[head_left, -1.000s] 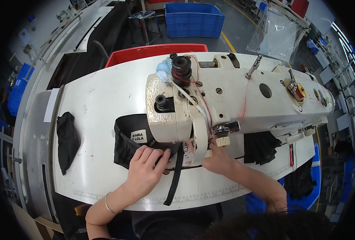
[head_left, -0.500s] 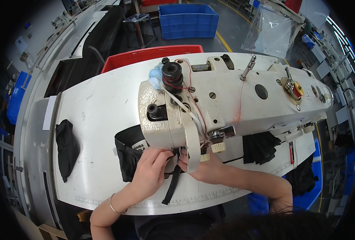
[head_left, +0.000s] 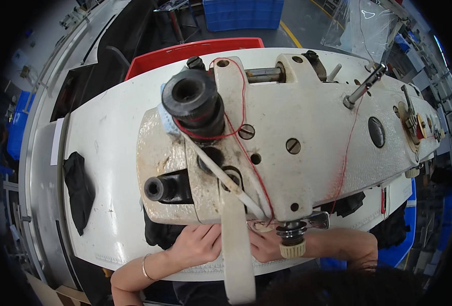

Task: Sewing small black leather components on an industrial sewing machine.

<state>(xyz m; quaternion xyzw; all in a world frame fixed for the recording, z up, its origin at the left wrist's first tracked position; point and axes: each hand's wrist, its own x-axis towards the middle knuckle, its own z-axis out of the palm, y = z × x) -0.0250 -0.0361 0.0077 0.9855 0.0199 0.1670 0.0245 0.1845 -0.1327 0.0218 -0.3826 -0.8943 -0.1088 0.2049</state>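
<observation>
The white head of a sewing machine (head_left: 312, 148) covers much of the middle, with red thread running over it. Below its left end, my left hand (head_left: 198, 246) has its fingers curled in at the edge of a black fabric piece (head_left: 160, 233); the fingertips are hidden under the machine. My right hand (head_left: 267, 247) is bent in from the other side, close to the left one. A white guard strip (head_left: 234, 250) and the thread tension knob (head_left: 293, 250) partly cover it. What lies between the two hands, and the needle, cannot be seen.
A folded black fabric piece (head_left: 77, 193) lies at the table's left. To the right are more black pieces (head_left: 349, 204) and a red-handled tool (head_left: 383, 200). Behind the table stand a red bin (head_left: 195, 50) and a blue crate (head_left: 244, 14); a blue container (head_left: 408, 229) sits at lower right.
My view has come closer to the machine, so its head looks larger and hides more. The narrow black strip between my hands and the fabric's white label have dropped out of sight.
</observation>
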